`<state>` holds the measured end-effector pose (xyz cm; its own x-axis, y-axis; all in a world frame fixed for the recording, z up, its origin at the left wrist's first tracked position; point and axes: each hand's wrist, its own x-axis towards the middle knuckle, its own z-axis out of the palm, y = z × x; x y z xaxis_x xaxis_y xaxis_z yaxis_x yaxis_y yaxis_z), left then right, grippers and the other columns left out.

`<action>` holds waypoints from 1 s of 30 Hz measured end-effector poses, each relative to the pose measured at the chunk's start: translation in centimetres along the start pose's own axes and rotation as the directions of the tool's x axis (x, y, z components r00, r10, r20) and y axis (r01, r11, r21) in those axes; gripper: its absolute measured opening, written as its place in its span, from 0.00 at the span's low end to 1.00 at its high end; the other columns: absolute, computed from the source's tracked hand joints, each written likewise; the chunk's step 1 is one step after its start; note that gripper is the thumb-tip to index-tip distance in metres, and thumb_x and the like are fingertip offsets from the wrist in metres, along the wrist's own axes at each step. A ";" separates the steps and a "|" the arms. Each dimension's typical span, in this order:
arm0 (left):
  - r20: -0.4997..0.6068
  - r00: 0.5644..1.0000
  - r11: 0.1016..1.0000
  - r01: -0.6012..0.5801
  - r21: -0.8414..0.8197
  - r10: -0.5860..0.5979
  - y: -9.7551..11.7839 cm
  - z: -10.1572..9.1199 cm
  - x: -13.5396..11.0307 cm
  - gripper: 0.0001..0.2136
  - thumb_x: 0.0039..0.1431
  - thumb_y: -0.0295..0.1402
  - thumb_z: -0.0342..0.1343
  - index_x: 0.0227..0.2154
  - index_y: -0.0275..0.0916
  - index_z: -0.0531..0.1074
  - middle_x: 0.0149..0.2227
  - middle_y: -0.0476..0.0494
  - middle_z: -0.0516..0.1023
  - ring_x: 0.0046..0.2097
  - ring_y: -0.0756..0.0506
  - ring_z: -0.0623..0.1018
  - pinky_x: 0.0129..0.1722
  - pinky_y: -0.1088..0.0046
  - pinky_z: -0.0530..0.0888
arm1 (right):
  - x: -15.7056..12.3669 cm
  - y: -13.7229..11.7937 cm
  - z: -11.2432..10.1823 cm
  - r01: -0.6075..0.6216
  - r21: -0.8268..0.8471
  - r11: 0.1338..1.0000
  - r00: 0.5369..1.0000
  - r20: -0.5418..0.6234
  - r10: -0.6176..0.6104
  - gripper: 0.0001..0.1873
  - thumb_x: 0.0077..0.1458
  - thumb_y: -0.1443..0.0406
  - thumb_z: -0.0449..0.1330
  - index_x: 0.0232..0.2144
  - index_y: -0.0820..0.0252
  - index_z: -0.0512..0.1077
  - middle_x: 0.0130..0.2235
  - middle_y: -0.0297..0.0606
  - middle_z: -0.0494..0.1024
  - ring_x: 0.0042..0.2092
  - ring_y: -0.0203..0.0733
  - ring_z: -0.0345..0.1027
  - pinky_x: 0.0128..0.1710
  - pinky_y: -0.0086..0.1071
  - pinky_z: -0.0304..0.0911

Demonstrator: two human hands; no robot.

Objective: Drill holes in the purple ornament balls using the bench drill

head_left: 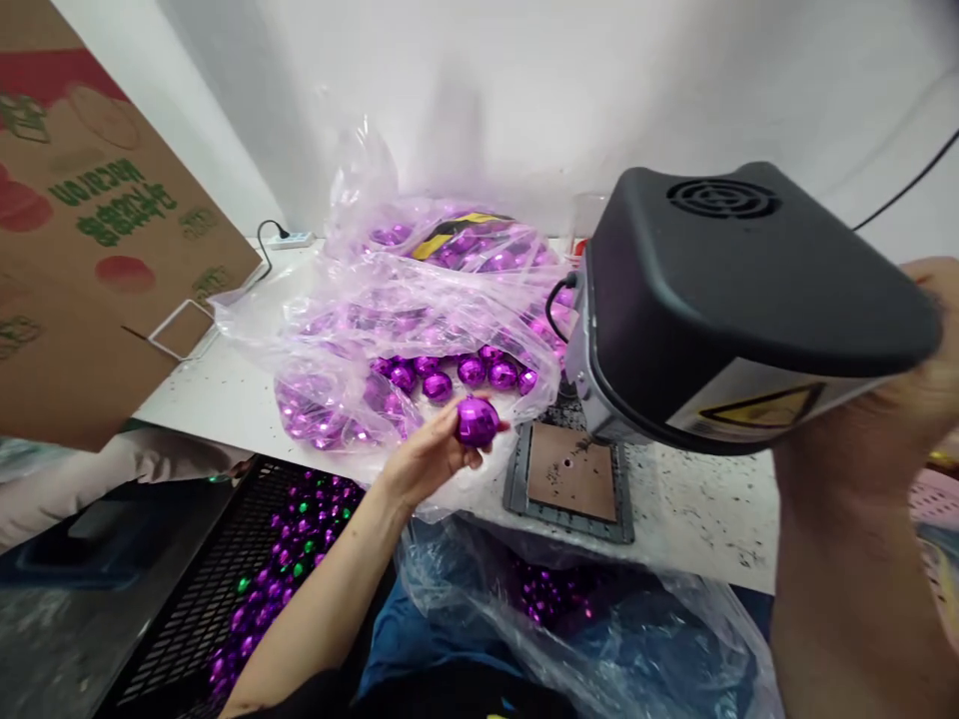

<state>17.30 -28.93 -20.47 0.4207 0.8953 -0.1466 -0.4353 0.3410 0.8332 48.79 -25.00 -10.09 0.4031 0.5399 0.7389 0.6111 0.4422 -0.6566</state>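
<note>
My left hand [439,449] has its fingers closed around a shiny purple faceted ball [478,421], held up in front of the plastic bag. Large and close at the right, my right hand [891,429] is wrapped around the rear end of a black machine housing [711,290] with a round vent on top and a warning label; part of the fingers is hidden behind it. Below the housing lies a brown square plate [561,474] with a small hole, set on a dark grey base [625,529]. Clear plastic bags [367,300] full of similar purple balls lie behind my left hand.
A printed cardboard box [97,230] tilts in at the left, beside another person's sleeve [75,484]. A black crate [180,589] of purple and green balls stands below the white table [696,509]. Clear plastic [674,629] drapes over my lap, with purple balls in it.
</note>
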 end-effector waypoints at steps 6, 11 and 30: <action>0.084 0.986 0.979 0.153 -0.135 -0.142 -6.0 2.6 1.1 0.27 0.58 0.38 0.68 0.58 0.45 0.68 0.44 0.42 0.78 0.40 0.44 0.83 0.35 0.74 0.77 | 0.4 -0.4 0.1 0.049 0.071 0.996 0.998 0.028 -0.051 0.21 0.61 0.55 0.56 0.25 0.67 0.62 0.21 0.27 0.54 0.26 0.21 0.46 0.28 0.24 0.42; 0.019 0.996 0.996 0.086 -0.015 -0.086 -6.7 3.0 2.0 0.24 0.62 0.46 0.63 0.58 0.44 0.70 0.47 0.41 0.77 0.41 0.45 0.80 0.35 0.73 0.75 | 0.3 -0.7 -0.1 0.039 0.053 0.998 0.999 0.028 -0.041 0.19 0.62 0.57 0.56 0.26 0.68 0.64 0.23 0.28 0.57 0.28 0.21 0.49 0.29 0.23 0.43; 0.078 0.919 0.231 -0.179 0.956 0.387 -9.1 6.2 4.7 0.22 0.54 0.32 0.69 0.52 0.41 0.72 0.51 0.40 0.77 0.53 0.37 0.75 0.55 0.56 0.73 | 0.0 -0.9 0.1 -0.006 0.104 0.995 0.999 0.037 0.002 0.33 0.60 0.41 0.54 0.26 0.69 0.64 0.25 0.30 0.56 0.30 0.22 0.49 0.30 0.23 0.45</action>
<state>28.20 -29.58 -25.42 0.2806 0.9320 0.2292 0.5853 -0.3555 0.7288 48.20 -25.29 -9.50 0.3785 0.5671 0.7315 0.5345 0.5113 -0.6729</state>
